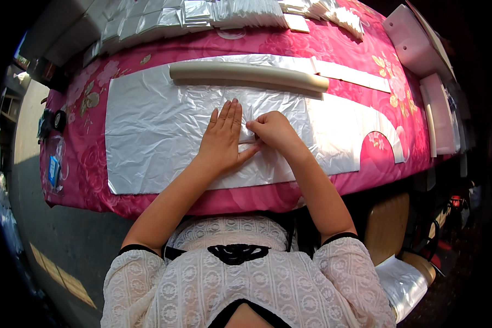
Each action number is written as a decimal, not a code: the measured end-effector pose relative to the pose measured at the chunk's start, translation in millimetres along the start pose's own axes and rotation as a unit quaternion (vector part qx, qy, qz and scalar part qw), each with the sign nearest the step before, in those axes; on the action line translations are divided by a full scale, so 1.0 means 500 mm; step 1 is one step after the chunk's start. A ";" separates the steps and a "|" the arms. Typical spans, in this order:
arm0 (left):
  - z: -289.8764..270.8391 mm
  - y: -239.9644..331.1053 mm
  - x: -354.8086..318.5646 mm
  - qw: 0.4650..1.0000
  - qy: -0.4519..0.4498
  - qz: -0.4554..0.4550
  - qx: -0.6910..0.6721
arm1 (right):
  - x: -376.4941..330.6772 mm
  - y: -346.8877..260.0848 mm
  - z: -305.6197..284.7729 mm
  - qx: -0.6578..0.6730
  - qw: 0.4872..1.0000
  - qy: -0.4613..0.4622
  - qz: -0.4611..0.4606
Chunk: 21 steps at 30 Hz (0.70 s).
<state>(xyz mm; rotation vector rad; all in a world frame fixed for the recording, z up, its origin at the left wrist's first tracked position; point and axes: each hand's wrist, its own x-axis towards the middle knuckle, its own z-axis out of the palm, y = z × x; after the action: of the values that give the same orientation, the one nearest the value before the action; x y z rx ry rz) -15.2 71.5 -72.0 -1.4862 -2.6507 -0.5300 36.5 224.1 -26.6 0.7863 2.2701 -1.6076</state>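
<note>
A large sheet-like stack of white plastic bags (147, 131), wrinkled and with a curved handle cut-out at the right end, lies across the table. On its middle my left hand (220, 141) presses down flat, fingers stretched out and thumb spread toward the right. Close beside it, my right hand (273, 131) is closed, thumb and fingers pinching the edge of a small folded plastic bag (246, 116) between the two hands. My fingers hide part of that edge. Beyond both hands a long beige tube (246, 75) rests across the bags.
A pink flowered cloth (87, 136) covers the table. Rows of folded plastic packets (197, 13) line the far edge. White boxes (413, 41) stand at the right end. A black tape roll (58, 120) and a small blue packet (53, 169) lie left. A wooden chair (387, 224) stands right.
</note>
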 end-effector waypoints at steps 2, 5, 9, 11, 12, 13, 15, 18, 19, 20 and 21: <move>-0.007 0.006 0.003 0.999 -0.021 -0.012 -0.021 | -0.011 0.000 0.010 -0.069 0.994 0.059 -0.052; -0.006 0.008 0.006 0.999 -0.031 -0.021 0.001 | -0.054 0.006 0.039 -0.218 0.953 0.172 -0.121; -0.003 0.003 -0.001 1.000 -0.004 -0.018 0.001 | -0.091 -0.004 0.022 -0.321 0.923 0.182 -0.109; -0.003 -0.004 -0.010 0.999 0.032 -0.024 -0.019 | -0.058 0.015 0.029 -0.345 0.860 0.220 -0.307; -0.005 -0.007 -0.017 0.998 0.049 -0.024 -0.030 | -0.041 0.021 0.031 -0.350 0.814 0.237 -0.398; -0.015 -0.009 -0.036 0.992 0.096 -0.031 -0.070 | -0.022 0.013 0.033 -0.360 0.812 0.189 -0.419; -0.065 -0.005 -0.085 0.972 0.121 -0.061 -0.193 | 0.029 0.015 0.045 -0.397 0.794 0.155 -0.433; -0.108 -0.019 -0.212 0.777 -0.052 -0.237 -0.581 | 0.044 0.014 0.086 -0.406 0.821 0.087 -0.391; -0.133 -0.020 -0.254 0.721 -0.106 -0.279 -0.626 | 0.029 0.017 0.109 -0.408 0.820 0.096 -0.390; -0.148 -0.017 -0.288 0.678 -0.157 -0.330 -0.637 | 0.012 0.023 0.132 -0.412 0.818 0.107 -0.388; -0.160 -0.012 -0.322 0.631 -0.204 -0.382 -0.644 | -0.010 0.031 0.160 -0.396 0.825 0.098 -0.391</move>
<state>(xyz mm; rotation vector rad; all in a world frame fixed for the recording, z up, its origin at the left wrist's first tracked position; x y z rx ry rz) 56.6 -88.8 -33.1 -0.1479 -3.1312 -2.8937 40.9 152.3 -65.3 -0.2561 3.2467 -0.5613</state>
